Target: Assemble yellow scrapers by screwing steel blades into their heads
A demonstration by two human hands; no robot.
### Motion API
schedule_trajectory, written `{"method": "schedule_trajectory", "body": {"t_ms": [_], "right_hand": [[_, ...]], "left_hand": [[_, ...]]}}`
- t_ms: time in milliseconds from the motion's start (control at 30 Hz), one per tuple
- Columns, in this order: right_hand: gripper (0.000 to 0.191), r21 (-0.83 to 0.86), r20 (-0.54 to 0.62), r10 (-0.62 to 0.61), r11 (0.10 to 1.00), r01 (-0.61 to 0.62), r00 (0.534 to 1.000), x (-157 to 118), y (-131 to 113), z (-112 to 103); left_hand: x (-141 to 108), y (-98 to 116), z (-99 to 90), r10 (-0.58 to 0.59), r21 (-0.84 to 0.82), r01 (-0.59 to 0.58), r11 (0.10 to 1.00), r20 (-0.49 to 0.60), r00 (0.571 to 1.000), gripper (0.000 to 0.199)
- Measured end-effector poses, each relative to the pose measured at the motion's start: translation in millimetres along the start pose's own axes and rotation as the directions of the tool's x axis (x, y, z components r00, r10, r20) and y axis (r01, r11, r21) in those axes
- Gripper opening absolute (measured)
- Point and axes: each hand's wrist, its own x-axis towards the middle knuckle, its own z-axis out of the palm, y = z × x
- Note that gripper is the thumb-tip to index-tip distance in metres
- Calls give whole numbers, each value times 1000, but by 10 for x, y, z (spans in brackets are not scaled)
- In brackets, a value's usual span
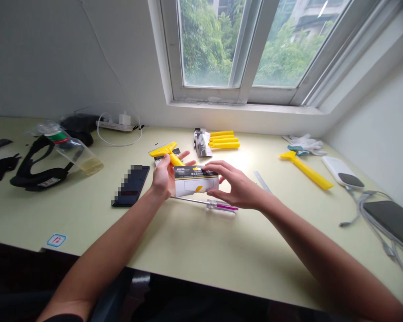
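Daylight from window (247, 49); bright patch on desk (191, 243); left wall (50, 58) dim; edges stretched.

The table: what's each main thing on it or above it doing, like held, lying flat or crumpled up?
Scraper: held, left hand
Card: off the table, gripped by the right hand
Packed scrapers: lying together, heads in card
Loose scraper: lying, no card
Screwdriver: lying
Phone: flat, dark
Bottle: little liquid
Gloves: crumpled
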Motion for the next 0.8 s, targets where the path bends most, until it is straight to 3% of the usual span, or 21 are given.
{"method": "schedule_trajectory", "body": {"t_ms": [100, 200, 333, 433, 600, 800], "right_hand": [[53, 62, -13, 8, 998, -7, 1000, -5, 0, -17], [53, 257, 10, 127, 958, -125, 992, -20, 11, -6], [70, 554, 163, 334, 748, -366, 928, -18, 46, 51], [75, 665, 279, 382, 585, -464, 881, 2, 54, 94], [50, 772, 415, 326, 367, -519, 849, 7, 41, 165], [28, 863, 387, 414, 152, -482, 824, -5, 54, 238]], "left_hand": [[-20, -23, 18, -19, 19, 18, 1000, 92, 996, 46], [-17, -34, 14, -6, 42, -1, 999, 155, 988, 45], [-7, -34, 3, 5, 39, -12, 999, 170, 985, 45], [1, -61, -10, 25, 32, -31, 999, 162, 986, 43], [15, -144, -42, 80, 40, -92, 995, 225, 971, 34], [-28, -162, -22, 165, 50, -189, 981, 306, 938, 27]]}}
